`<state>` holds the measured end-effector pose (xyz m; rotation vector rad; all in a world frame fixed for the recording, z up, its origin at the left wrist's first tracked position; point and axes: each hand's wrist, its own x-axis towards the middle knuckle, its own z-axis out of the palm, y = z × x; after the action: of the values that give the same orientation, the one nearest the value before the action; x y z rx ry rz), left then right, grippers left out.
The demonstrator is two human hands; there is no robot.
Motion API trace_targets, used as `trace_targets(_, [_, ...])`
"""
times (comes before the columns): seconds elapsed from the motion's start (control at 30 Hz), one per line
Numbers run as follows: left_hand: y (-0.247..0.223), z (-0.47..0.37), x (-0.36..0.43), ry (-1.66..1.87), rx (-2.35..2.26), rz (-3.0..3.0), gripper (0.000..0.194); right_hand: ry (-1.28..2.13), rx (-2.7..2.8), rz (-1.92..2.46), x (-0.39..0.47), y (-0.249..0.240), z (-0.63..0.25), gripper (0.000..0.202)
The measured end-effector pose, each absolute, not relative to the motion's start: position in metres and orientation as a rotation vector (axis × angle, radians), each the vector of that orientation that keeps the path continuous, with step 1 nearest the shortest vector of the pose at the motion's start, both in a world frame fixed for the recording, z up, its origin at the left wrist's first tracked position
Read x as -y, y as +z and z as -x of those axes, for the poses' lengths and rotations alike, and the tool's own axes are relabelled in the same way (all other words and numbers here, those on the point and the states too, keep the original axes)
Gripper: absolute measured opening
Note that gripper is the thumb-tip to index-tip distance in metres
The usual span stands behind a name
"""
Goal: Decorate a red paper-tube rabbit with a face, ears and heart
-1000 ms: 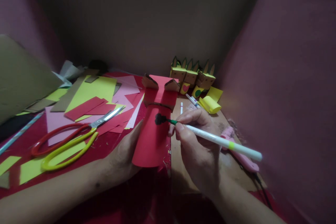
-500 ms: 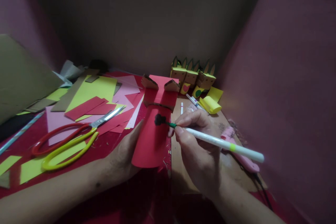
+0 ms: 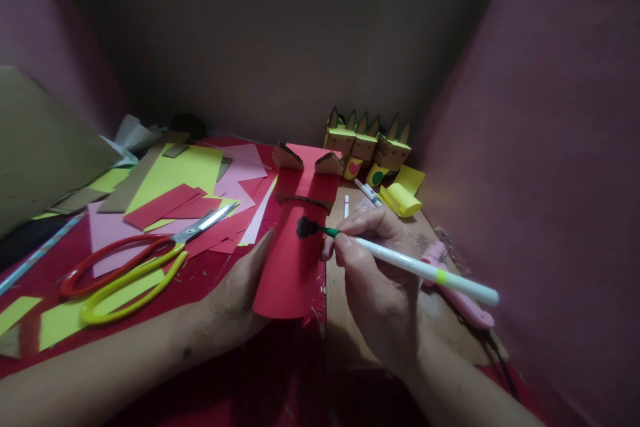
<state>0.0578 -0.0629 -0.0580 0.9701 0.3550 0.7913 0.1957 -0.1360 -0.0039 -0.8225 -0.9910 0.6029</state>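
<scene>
My left hand (image 3: 244,290) grips a red paper figure (image 3: 287,280) from its left side; most of its fingers are hidden behind it. The figure has a tube-shaped body and a boxy head with two cardboard ears. A dark, rounded patch (image 3: 306,227) marks the upper body. Pinched in my right hand (image 3: 377,273) is a white marker (image 3: 425,267) with a green tip end and a yellow-green band. Its point meets or nearly meets the patch's right edge. Scissors (image 3: 150,267) with one red and one yellow handle lie to the left.
Sheets and scraps of yellow paper (image 3: 183,170), pink and red paper cover the left side. Several small yellow figures (image 3: 367,143) stand at the back. On the cardboard board (image 3: 360,340) lie more markers and a pink corded tool (image 3: 465,307). A wall (image 3: 565,200) rises close on the right.
The red figure has shifted very slightly right. The marker's tip has moved a little right with it, and its rear end has dipped slightly.
</scene>
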Motion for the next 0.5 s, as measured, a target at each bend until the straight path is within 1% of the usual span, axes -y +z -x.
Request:
trace_targets(0.03, [-0.057,-0.058,0.063,0.778,-0.359,-1.012,0.012,0.6,0.994,0.83,0.136,-0.004,-0.196,0.014])
trace_targets(0.1, [-0.05,-0.061,0.066,0.793,-0.365,-1.024,0.007,0.595,1.005,0.846,0.136,-0.004,-0.196,0.014])
trace_targets(0.17, [-0.04,-0.065,0.068,0.814,-0.387,-1.002,0.013,0.592,1.022,0.853,0.137,-0.004,-0.196,0.014])
trace_targets(0.27, [-0.032,-0.07,0.07,0.799,-0.391,-0.979,0.015,0.594,1.042,0.835,0.137,-0.003,-0.197,0.014])
trace_targets(0.43, [-0.049,-0.063,0.065,0.782,-0.388,-0.972,0.009,0.603,1.018,0.844,0.138,-0.003,-0.197,0.015])
trace_targets(0.47, [-0.053,-0.06,0.063,0.811,-0.383,-1.033,0.014,0.605,1.006,0.837,0.138,-0.004,-0.196,0.015])
trace_targets(0.5, [-0.057,-0.059,0.062,0.818,-0.397,-1.058,0.023,0.607,0.996,0.826,0.138,-0.004,-0.196,0.015])
